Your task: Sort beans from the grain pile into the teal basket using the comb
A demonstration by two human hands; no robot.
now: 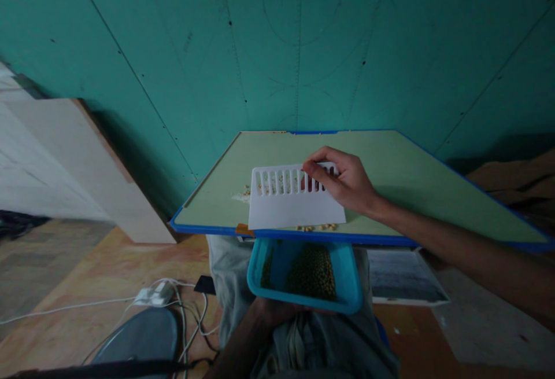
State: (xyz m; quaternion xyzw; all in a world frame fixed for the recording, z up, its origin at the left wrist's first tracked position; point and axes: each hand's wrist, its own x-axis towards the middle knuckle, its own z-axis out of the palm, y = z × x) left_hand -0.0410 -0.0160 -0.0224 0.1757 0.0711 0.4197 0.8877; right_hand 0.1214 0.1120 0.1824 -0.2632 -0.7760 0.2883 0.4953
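Note:
My right hand (342, 179) is closed on the slotted top edge of a white plastic panel (297, 211), thumb in front and fingers behind. The panel leans over the light green tabletop (416, 176), its lower edge near the front rim. Several pale beans (327, 227) lie along that lower edge, and small grains with white powder (243, 195) are scattered at its left. Below the front rim, my left hand (277, 311) supports a blue plastic tub (347, 308) from beneath, its fingers mostly hidden. Green and tan beans (312, 272) lie inside the tub.
Blue edging (217, 230) runs along the table, with an orange piece (245, 229) on the front rim. An open drawer (403, 275) juts out below at right. At lower left are a grey stool seat (139, 338), a power strip (154, 294) and white cables. A green wall (299, 49) stands behind.

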